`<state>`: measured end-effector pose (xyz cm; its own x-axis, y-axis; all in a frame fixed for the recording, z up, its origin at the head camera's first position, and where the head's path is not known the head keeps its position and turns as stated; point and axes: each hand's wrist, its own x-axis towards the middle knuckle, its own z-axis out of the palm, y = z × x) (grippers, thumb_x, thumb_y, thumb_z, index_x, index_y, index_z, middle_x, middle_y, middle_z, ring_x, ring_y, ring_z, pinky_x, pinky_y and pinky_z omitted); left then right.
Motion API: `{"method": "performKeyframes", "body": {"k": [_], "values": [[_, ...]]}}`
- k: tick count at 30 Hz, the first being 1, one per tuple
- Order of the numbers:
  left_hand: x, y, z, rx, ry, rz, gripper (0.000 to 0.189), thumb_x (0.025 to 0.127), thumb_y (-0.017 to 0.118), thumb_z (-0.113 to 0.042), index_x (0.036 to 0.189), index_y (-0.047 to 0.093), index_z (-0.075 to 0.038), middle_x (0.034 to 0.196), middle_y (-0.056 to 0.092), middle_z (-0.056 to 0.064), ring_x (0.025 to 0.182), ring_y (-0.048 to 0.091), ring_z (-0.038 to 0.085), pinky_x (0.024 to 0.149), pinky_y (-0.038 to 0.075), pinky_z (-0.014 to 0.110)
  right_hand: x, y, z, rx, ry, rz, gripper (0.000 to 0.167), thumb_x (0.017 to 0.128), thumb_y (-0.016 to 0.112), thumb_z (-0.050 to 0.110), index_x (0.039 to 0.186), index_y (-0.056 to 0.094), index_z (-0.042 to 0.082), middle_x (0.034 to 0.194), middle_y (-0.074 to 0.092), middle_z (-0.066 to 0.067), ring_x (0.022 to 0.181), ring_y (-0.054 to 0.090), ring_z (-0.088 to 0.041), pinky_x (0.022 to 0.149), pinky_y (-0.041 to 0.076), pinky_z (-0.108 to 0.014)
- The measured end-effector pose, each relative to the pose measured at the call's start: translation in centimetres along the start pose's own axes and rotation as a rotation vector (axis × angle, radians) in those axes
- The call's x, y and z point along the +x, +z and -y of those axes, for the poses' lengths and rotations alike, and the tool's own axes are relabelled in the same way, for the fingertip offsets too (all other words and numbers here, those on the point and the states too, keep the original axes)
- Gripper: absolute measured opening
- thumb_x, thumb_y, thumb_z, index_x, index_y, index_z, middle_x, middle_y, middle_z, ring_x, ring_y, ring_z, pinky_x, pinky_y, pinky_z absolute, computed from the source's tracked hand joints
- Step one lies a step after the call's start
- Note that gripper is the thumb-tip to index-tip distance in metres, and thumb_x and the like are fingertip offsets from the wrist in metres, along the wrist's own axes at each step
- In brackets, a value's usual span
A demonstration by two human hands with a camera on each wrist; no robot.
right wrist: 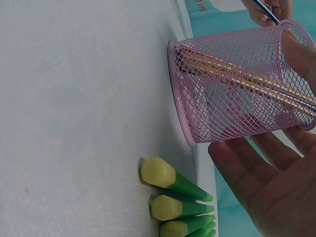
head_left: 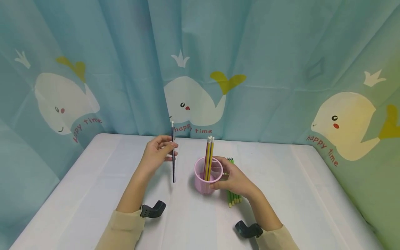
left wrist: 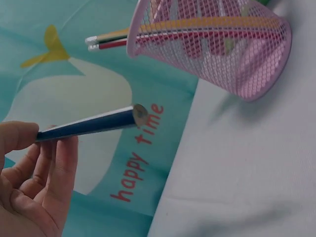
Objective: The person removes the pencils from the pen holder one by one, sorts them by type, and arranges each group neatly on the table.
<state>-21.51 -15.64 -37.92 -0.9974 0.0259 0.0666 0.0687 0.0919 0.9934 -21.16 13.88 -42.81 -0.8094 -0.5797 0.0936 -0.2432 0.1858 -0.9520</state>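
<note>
My left hand pinches a dark blue pencil between thumb and fingers. The pencil stands upright in the air left of the pink mesh pencil cup, its white-tipped end up. In the left wrist view the blue pencil points its flat, unsharpened end toward the camera. My right hand holds the cup from its right side near the rim, thumb in front and fingers behind. Several yellow and dark red striped pencils lean inside the cup, eraser ends above the rim.
Several green pencils lie side by side on the white table, right of the cup and partly under my right hand. Their yellow ends show close in the right wrist view. A blue whale-print curtain hangs behind the table.
</note>
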Motion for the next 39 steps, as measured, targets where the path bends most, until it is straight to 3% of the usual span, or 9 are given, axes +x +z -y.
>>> {"method": "performKeyframes", "body": {"k": [10, 14, 31, 39], "values": [[0.4, -0.2, 1.1, 0.09, -0.041, 0.062, 0.032, 0.1, 0.059, -0.013, 0.127, 0.053, 0.002, 0.111, 0.069, 0.019, 0.085, 0.071, 0.024, 0.073, 0.062, 0.032, -0.1, 0.0, 0.0, 0.0, -0.007, 0.0, 0.085, 0.072, 0.086, 0.005, 0.146, 0.044, 0.016, 0.141, 0.054, -0.007, 0.13, 0.052, -0.031, 0.102, 0.052, -0.048], [0.4, -0.3, 1.5, 0.125, -0.06, 0.091, 0.032, 0.1, 0.057, -0.014, 0.127, 0.053, 0.004, 0.113, 0.068, 0.023, 0.088, 0.071, 0.027, 0.071, 0.062, 0.031, -0.1, 0.0, 0.0, -0.003, -0.011, -0.002, 0.085, 0.072, 0.086, 0.005, 0.145, 0.045, 0.017, 0.141, 0.054, -0.007, 0.13, 0.053, -0.031, 0.102, 0.052, -0.048], [1.0, -0.3, 3.7, 0.236, -0.154, 0.14, 0.031, 0.098, 0.061, -0.012, 0.123, 0.053, 0.005, 0.109, 0.068, 0.026, 0.076, 0.069, 0.017, 0.062, 0.059, 0.029, 0.1, -0.1, 0.2, 0.0, 0.017, -0.002, 0.086, 0.072, 0.087, 0.007, 0.145, 0.046, 0.02, 0.142, 0.055, -0.007, 0.132, 0.051, -0.032, 0.105, 0.049, -0.05], [1.0, -0.3, 4.7, 0.339, -0.186, 0.119, 0.03, 0.096, 0.063, -0.012, 0.121, 0.058, 0.004, 0.098, 0.071, 0.017, 0.063, 0.063, 0.014, 0.056, 0.057, 0.028, -0.1, 0.0, 0.1, 0.0, 0.024, -0.011, 0.086, 0.071, 0.088, 0.007, 0.145, 0.046, 0.02, 0.141, 0.055, -0.006, 0.131, 0.052, -0.031, 0.104, 0.05, -0.048]]}}
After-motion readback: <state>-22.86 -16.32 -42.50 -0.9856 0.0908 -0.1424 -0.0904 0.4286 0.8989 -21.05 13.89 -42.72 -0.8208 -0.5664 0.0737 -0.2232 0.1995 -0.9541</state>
